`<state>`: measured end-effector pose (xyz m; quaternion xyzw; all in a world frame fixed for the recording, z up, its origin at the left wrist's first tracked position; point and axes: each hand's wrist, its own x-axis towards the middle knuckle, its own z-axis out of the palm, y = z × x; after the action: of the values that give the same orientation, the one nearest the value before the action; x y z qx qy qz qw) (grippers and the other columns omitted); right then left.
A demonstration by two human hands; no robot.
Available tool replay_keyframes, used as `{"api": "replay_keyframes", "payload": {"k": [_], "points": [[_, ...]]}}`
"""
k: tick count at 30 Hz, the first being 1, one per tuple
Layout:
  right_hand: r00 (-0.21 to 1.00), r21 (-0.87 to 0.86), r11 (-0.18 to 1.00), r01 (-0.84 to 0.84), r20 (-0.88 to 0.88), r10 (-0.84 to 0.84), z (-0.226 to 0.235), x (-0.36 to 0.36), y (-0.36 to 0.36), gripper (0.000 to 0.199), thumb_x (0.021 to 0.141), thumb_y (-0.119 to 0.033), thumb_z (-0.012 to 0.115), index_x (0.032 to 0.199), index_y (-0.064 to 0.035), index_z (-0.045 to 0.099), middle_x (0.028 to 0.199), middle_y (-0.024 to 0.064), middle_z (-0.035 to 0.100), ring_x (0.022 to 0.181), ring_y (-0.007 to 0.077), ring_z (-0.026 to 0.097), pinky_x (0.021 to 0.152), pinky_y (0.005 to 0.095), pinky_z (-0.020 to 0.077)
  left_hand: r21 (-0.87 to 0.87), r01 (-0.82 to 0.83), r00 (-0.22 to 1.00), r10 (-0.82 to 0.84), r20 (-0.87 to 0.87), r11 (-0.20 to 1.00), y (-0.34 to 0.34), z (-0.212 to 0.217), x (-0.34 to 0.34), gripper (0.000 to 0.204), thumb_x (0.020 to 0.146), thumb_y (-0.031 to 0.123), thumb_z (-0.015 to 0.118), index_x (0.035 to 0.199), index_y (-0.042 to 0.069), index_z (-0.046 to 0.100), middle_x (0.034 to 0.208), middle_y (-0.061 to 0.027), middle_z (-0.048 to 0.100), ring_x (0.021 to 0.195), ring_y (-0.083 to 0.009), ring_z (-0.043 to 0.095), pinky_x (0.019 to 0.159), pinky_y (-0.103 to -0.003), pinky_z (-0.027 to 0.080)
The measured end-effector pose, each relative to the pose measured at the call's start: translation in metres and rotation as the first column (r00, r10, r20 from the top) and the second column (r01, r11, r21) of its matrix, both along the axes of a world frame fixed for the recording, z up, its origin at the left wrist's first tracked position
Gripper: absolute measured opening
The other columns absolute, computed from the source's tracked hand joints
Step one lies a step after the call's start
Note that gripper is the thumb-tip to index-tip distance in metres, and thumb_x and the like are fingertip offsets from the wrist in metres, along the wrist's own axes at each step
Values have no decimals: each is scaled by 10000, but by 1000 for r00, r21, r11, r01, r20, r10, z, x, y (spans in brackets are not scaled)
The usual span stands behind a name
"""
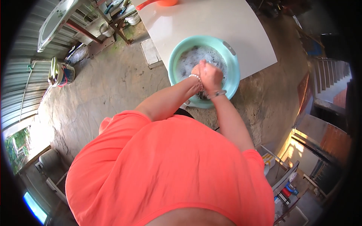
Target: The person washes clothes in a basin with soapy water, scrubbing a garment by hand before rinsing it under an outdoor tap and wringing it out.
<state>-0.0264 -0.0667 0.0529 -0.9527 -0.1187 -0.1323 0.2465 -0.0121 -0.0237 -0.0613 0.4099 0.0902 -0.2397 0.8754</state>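
A mint-green plastic basin (235,71) holds water covered in white suds (188,60). My left hand (195,70) and my right hand (212,76) are pressed together above the suds, inside the basin's rim. Both look closed, with the fingers curled against each other. Whatever lies between them is hidden. Below my wrists, something dark and wet (203,95) shows in the water, too unclear to name. A beaded bracelet circles my left wrist and another band sits on my right.
The basin stands at the near edge of a pale table (256,49). An orange-red ladle-like utensil (166,2) lies at its far end. On the stained concrete floor (102,98) are a bucket (65,74) at left and a flat pale block (151,52) beside the table.
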Motion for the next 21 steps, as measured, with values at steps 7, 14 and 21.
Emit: {"api": "replay_keyframes", "payload": {"k": [7, 14, 21], "points": [[997, 32, 997, 73, 28, -74, 10, 0, -3, 291, 773, -235, 527, 546, -55, 498, 552, 134, 499, 500, 322, 485, 444, 395, 368, -475, -276, 881, 22, -473, 836, 6, 50, 0, 410, 808, 489, 376, 677, 111, 463, 639, -56, 498, 620, -176, 481, 575, -326, 405], [998, -40, 997, 61, 28, -60, 4, 7, -13, 232, 743, -212, 552, 564, -67, 520, 567, 115, 523, 485, 310, 501, 432, 386, 386, -122, -83, 883, 16, -469, 989, -4, 23, 2, 448, 850, 448, 290, 687, 90, 504, 727, -89, 541, 672, -240, 492, 647, -345, 400], [995, 52, 998, 41, 83, -46, 1, -3, -5, 232, 748, -223, 545, 577, -70, 518, 552, 120, 513, 497, 314, 509, 449, 401, 392, -403, -49, 937, -97, -335, 914, 22, 57, -9, 373, 831, 406, 377, 736, 63, 490, 753, -93, 555, 689, -235, 515, 597, -373, 413]]}}
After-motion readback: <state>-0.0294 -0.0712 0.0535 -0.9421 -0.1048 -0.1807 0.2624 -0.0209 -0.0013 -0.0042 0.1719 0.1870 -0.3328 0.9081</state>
